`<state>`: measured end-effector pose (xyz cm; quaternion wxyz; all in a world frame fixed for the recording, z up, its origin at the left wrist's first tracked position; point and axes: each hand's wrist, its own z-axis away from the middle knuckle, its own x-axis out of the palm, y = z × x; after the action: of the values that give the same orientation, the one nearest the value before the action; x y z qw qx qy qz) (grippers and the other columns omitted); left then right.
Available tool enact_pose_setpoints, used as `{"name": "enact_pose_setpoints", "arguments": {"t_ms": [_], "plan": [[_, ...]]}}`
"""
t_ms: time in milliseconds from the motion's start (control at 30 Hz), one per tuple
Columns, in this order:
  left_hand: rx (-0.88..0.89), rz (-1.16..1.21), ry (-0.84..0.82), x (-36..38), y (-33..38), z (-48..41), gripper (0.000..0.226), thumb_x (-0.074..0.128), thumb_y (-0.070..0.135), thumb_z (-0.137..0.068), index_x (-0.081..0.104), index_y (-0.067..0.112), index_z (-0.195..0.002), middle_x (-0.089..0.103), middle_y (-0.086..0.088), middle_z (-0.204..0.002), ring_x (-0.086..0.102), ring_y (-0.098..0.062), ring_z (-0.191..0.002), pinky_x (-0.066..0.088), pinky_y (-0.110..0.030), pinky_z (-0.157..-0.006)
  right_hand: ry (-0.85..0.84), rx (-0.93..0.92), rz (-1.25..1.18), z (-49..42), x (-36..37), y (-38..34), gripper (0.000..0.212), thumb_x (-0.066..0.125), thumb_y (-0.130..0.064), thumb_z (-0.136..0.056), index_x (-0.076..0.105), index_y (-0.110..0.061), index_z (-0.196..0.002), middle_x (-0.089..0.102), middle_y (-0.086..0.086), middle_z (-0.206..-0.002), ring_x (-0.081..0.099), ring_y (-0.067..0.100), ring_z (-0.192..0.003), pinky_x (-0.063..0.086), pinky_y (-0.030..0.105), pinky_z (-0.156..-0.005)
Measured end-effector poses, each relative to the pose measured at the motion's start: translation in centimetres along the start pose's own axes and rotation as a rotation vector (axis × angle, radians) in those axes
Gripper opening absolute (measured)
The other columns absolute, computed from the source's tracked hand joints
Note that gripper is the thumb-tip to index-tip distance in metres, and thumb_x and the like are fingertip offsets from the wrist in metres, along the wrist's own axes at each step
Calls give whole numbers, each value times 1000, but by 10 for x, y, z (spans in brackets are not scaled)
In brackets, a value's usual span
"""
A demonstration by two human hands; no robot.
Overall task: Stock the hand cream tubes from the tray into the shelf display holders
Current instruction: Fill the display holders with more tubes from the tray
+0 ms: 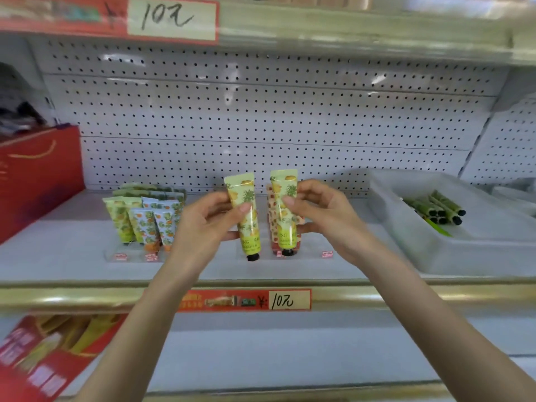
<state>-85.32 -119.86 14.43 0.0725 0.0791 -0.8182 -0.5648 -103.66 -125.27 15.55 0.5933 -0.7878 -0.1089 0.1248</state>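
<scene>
My left hand (203,227) holds a yellow-green pineapple hand cream tube (246,221) upright, black cap down, over the shelf. Just to its right, my right hand (322,216) pinches a second matching tube (285,216), also cap down, in front of pink-patterned tubes (272,224) standing in a clear display holder (304,253). A second clear holder (124,255) at the left carries several pineapple and orange-print tubes (145,219). The white tray (435,250) on the right of the shelf has several green tubes (435,208) lying in it.
A red box (37,178) stands at the shelf's left end. White pegboard (261,117) backs the shelf. A red price tag (246,300) marked 10 sits on the gold front rail. Red packaged goods (43,352) lie on the shelf below at left.
</scene>
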Motion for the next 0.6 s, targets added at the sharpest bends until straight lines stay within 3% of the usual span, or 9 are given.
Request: {"name": "enact_pose_setpoints", "arguments": {"t_ms": [267, 400, 600], "plan": [[60, -8, 16, -60, 5, -8, 8, 64, 11, -83, 66, 12, -90, 69, 2, -82, 65, 0, -70, 52, -16, -57, -61, -52, -40, -16, 59, -8, 12, 61, -10, -87, 61, -22, -89, 57, -12, -76, 60, -1, -65, 51, 19, -54], [77, -24, 4, -117, 9, -22, 8, 65, 13, -81, 66, 14, -89, 70, 5, -79, 65, -1, -72, 53, -18, -60, -80, -77, -68, -37, 109, -12, 14, 60, -10, -87, 62, -19, -98, 61, -4, -87, 63, 5, -75, 52, 22, -58], [138, -14, 14, -215, 17, -41, 17, 66, 25, -71, 66, 19, -87, 69, 12, -76, 66, -6, -74, 58, -28, -67, -87, -102, -92, -61, 185, -10, 11, 60, -12, -82, 59, -17, -92, 63, -3, -84, 63, 8, -73, 52, 24, -57]]}}
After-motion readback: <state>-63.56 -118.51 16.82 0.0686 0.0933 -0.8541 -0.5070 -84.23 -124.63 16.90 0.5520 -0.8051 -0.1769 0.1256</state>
